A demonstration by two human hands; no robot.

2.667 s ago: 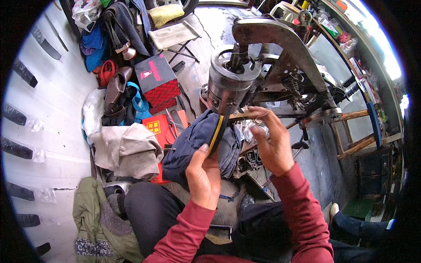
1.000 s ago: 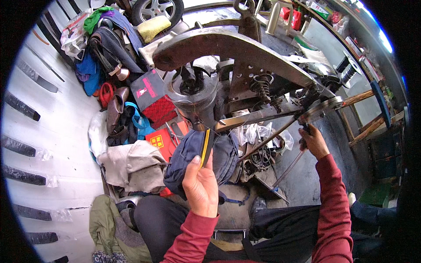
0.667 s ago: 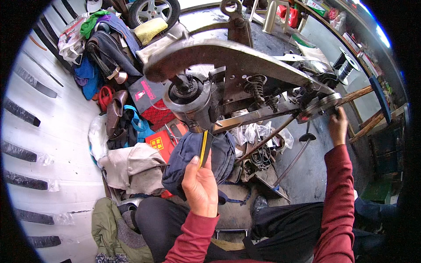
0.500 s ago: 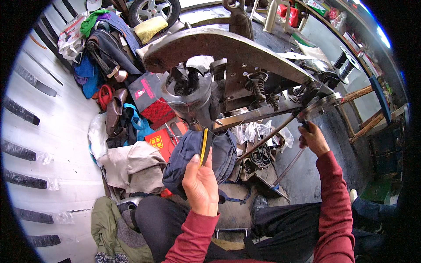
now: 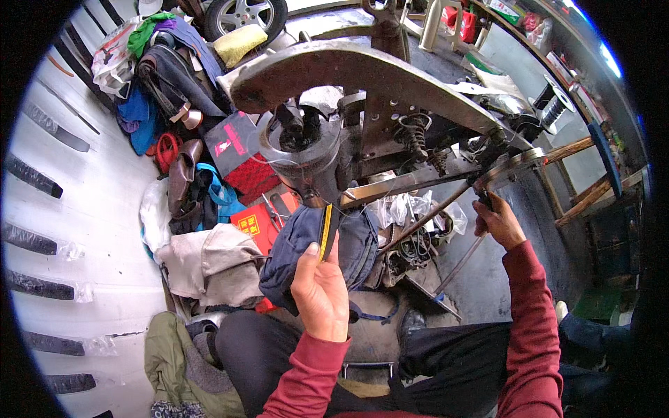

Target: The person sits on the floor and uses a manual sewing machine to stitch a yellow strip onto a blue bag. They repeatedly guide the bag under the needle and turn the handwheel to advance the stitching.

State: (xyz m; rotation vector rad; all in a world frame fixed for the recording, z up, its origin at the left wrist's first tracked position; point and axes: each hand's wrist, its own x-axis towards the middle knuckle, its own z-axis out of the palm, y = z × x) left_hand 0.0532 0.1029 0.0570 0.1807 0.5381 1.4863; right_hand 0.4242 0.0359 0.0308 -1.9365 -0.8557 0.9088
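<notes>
Left hand [image 5: 319, 289] pinches the blue bag [image 5: 306, 244] steady at six o'clock under the machine head [image 5: 306, 150]; right hand [image 5: 496, 221], seemingly closed on the wheel handle [image 5: 484, 198], should crank slowly.

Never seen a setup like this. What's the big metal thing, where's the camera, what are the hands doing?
The one view comes from a fisheye camera on the person's head, looking down, so straight edges bend near the rim. The big metal thing is a hand-cranked stitching machine with a long arm and a round head. The left hand pinches a dark blue bag with a yellow strip, held up under the machine's head. The right hand grips the crank handle at the wheel. Around it on the floor lie shoes, red boxes, a beige cloth and a tyre. The person sits, in red sleeves.
</notes>
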